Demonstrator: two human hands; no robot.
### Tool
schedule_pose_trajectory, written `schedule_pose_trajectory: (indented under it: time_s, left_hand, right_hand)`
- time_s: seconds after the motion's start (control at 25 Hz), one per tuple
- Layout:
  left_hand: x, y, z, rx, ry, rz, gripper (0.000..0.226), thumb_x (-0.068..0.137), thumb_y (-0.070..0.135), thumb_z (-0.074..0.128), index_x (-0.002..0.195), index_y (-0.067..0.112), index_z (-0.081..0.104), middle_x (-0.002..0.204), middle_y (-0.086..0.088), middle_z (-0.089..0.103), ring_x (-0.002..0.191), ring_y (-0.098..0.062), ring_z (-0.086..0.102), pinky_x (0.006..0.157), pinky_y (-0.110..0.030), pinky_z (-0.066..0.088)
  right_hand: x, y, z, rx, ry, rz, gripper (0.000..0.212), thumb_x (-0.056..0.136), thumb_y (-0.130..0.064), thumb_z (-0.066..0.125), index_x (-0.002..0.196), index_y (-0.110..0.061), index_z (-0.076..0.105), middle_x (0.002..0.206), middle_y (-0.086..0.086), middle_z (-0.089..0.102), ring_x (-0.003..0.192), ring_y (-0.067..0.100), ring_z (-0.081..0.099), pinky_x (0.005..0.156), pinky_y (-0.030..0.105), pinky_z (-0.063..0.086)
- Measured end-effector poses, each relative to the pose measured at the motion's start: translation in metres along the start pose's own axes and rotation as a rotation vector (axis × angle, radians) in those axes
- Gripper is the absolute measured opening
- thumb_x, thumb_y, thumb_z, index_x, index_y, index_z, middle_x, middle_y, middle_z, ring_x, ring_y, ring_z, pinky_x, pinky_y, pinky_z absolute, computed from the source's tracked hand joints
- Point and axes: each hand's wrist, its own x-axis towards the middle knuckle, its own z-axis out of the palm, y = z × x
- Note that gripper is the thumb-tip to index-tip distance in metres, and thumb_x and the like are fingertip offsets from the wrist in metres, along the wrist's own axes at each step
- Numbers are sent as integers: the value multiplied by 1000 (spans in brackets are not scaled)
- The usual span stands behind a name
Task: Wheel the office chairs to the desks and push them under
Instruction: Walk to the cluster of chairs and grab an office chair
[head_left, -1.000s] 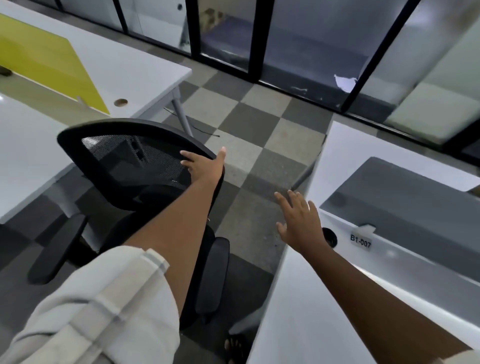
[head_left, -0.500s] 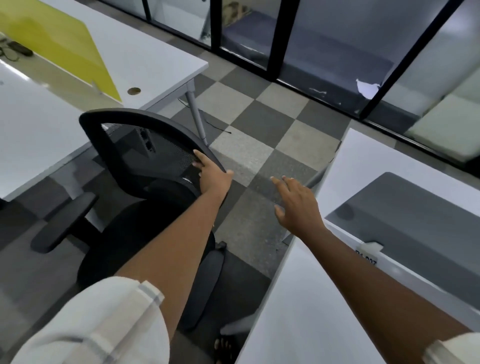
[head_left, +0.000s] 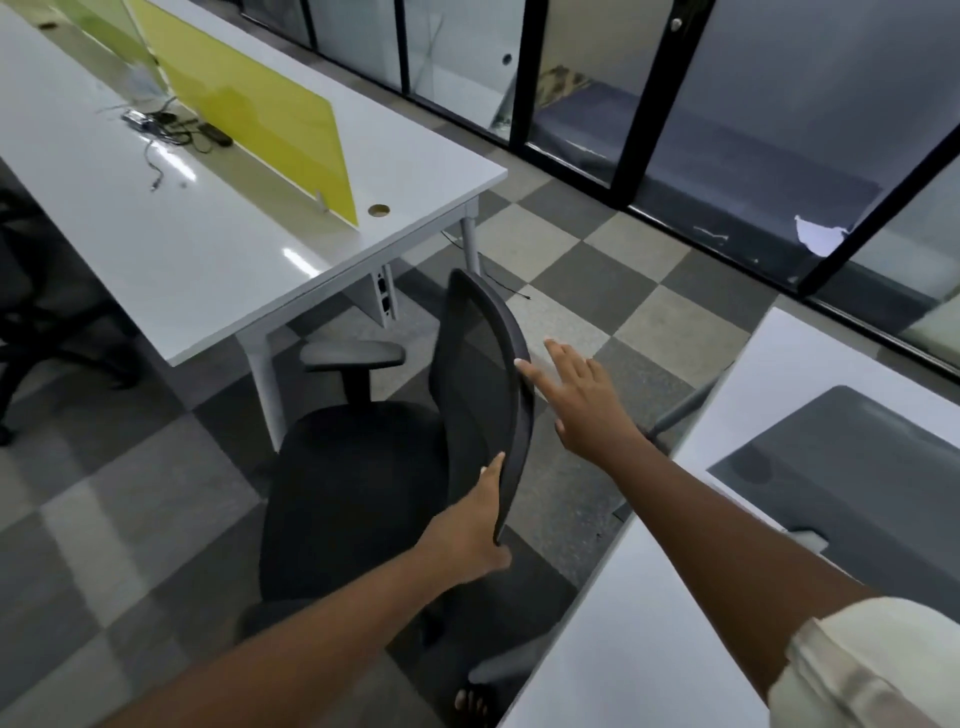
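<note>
A person's left hand (head_left: 467, 535) grips the near edge of a black mesh chair (head_left: 374, 467) back, thumb laid along the frame and fingers wrapped behind it, the bare forearm reaching in from the lower left. The right hand (head_left: 582, 400) is spread open and holds nothing, fingers straight, its thumb tip touching the back's outer rim higher up, the arm stretched out from a rolled pale sleeve (head_left: 862, 670) at lower right. The chair stands on checkered carpet (head_left: 597, 291) in the aisle, its back seen nearly edge-on, seat turned toward the white desk (head_left: 208, 244) on the left; one armrest (head_left: 353, 354) sits just beside the desk's corner leg, and the seat is not under the top. A yellow divider (head_left: 249, 114) stands on that desk, with cables (head_left: 171, 130) lying beside it. A second white desk (head_left: 649, 623) runs along the right, bearing a grey panel (head_left: 857, 478).
</note>
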Motion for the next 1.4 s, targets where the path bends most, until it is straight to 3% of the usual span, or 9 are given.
schedule_pose_trajectory:
  time_s: [0.12, 0.2, 0.4, 0.52, 0.6, 0.88, 1.08, 1.2, 1.4]
  left_hand:
    - [-33, -10, -2, 117, 67, -63, 109, 83, 38, 74, 160, 36, -4, 160, 1, 35, 128, -20, 54, 94, -33, 51]
    - [-43, -6, -3, 137, 180, -90, 99, 86, 48, 68, 161, 32, 4, 156, 4, 40, 132, -21, 51, 104, -40, 47]
    - [-60, -12, 2, 241, 278, -202, 87, 89, 52, 64, 160, 31, 19, 130, 2, 60, 113, -23, 62, 90, -39, 50]
    - [-80, -35, 6, 262, 235, -287, 65, 88, 35, 66, 149, 30, 42, 119, 2, 66, 105, -25, 65, 86, -39, 54]
    - [-99, -52, 7, 305, 246, -295, 53, 87, 26, 67, 139, 30, 54, 115, 2, 68, 103, -25, 66, 86, -39, 56]
    - [-170, -118, -12, 508, 252, -167, 46, 84, 26, 66, 129, 33, 65, 113, 2, 70, 106, -24, 64, 92, -36, 52]
    - [-224, -154, -10, 575, 260, -122, 37, 78, 30, 70, 115, 31, 70, 102, 3, 71, 97, -22, 65, 77, -30, 42]
    - [-264, -160, 14, 546, 267, -146, 35, 76, 31, 71, 110, 30, 71, 97, 4, 70, 92, -21, 65, 73, -31, 43]
    - [-345, -164, 60, 488, 247, -232, 30, 79, 32, 69, 108, 29, 70, 94, 4, 69, 89, -20, 65, 83, -36, 54]
  right_hand:
    - [2, -21, 1, -71, -2, -149, 108, 79, -3, 74, 160, -38, 11, 169, 16, -1, 155, 39, 1, 121, 63, 17]
    - [3, -32, 0, -138, -38, -238, 103, 79, -8, 77, 159, -38, 19, 169, 15, 3, 156, 37, -3, 121, 65, 10]
    - [-1, -60, -6, -195, -211, -466, 70, 82, -22, 77, 144, -34, 49, 155, 1, 44, 154, 27, 22, 121, 67, 5]
    - [-16, -85, -3, -160, -262, -535, 47, 85, -25, 70, 130, -36, 60, 127, -7, 66, 131, 20, 54, 118, 54, 27]
    - [-29, -105, -3, -148, -227, -539, 31, 89, -27, 63, 119, -34, 66, 105, -10, 72, 104, 17, 66, 101, 41, 43]
    - [-79, -193, -7, -121, -233, -424, 16, 81, -17, 54, 85, -21, 69, 78, -3, 68, 78, 21, 66, 75, 35, 54]
    - [-118, -251, -4, -75, -241, -374, 8, 77, -15, 61, 79, -18, 68, 73, 1, 65, 71, 24, 64, 65, 33, 53]
    - [-145, -275, -8, -84, -254, -411, 8, 77, -18, 63, 82, -19, 70, 74, 1, 67, 72, 24, 64, 68, 34, 55]
    - [-197, -322, -20, -184, -243, -563, 15, 79, -21, 58, 87, -21, 71, 77, 0, 69, 75, 25, 64, 76, 33, 54]
